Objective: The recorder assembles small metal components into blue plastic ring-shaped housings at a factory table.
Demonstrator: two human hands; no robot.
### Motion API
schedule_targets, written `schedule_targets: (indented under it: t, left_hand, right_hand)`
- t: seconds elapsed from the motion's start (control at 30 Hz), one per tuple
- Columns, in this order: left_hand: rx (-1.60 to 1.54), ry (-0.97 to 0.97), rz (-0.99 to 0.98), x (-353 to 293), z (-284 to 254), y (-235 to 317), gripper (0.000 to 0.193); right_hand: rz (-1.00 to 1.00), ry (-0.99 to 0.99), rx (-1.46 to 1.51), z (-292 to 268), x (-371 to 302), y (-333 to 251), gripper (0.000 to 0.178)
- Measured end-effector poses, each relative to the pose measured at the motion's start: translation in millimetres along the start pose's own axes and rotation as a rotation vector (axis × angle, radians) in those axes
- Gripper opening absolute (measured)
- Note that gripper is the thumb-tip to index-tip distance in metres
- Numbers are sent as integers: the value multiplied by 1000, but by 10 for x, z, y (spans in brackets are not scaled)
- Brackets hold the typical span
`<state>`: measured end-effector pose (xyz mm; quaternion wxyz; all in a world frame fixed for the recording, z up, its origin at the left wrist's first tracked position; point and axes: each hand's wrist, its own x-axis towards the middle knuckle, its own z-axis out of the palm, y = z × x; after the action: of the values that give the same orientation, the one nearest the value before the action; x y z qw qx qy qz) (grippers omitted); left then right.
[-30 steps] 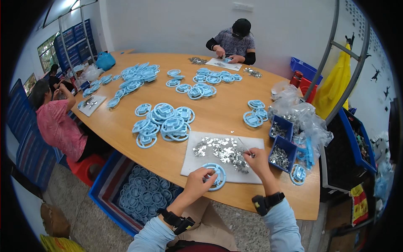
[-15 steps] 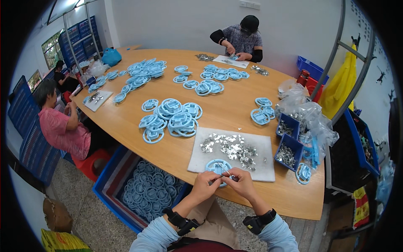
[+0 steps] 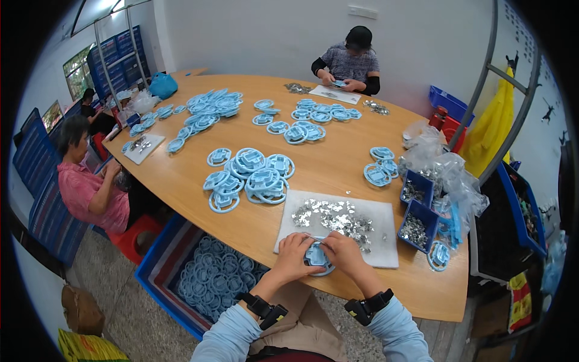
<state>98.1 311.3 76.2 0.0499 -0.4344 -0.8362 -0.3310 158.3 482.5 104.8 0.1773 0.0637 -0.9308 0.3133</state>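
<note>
A light-blue, wheel-shaped plastic part (image 3: 315, 256) with a raised centre lies at the near edge of a white foam pad (image 3: 381, 256). Round its left rim curl the fingers of my left hand (image 3: 294, 258). My right hand (image 3: 345, 253) is closed at the upper right rim, its fingertips on the part. Whether the right hand also keeps a thin tool in its grasp is hidden. Just beyond my hands, small shiny metal pieces (image 3: 342, 220) are scattered on the pad.
Piles of similar blue parts (image 3: 250, 175) cover the table to the left. Blue bins (image 3: 417, 224) of metal pieces and plastic bags (image 3: 449, 175) stand at right. A large blue crate (image 3: 158, 259) of parts sits below left. Co-workers sit opposite (image 3: 350, 60) and left (image 3: 96, 187).
My hands have moved from pinching a thin metal tool over the blue part to gripping that part by its rim. The person opposite has raised their hands with a blue part.
</note>
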Motion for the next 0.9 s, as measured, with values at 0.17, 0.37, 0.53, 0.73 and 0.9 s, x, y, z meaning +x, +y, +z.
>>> schedule_targets:
  t: [0.17, 0.37, 0.53, 0.73, 0.9]
  left_hand:
    - [11, -2, -8, 14, 22, -14, 76]
    - [-29, 4, -14, 2, -5, -12, 73]
    - [-52, 34, -17, 9, 22, -3, 69]
    - [-43, 40, -18, -9, 36, -34, 69]
    - [-60, 34, -22, -12, 40, -45, 69]
  right_hand:
    - [-9, -23, -42, 6, -3, 3, 9]
    - [12, -43, -100, 8, -8, -48, 10]
    - [85, -57, -293, 165, -26, -66, 11]
    - [64, 139, -100, 137, -86, -17, 15]
    - [122, 29, -235, 224, -90, -75, 23]
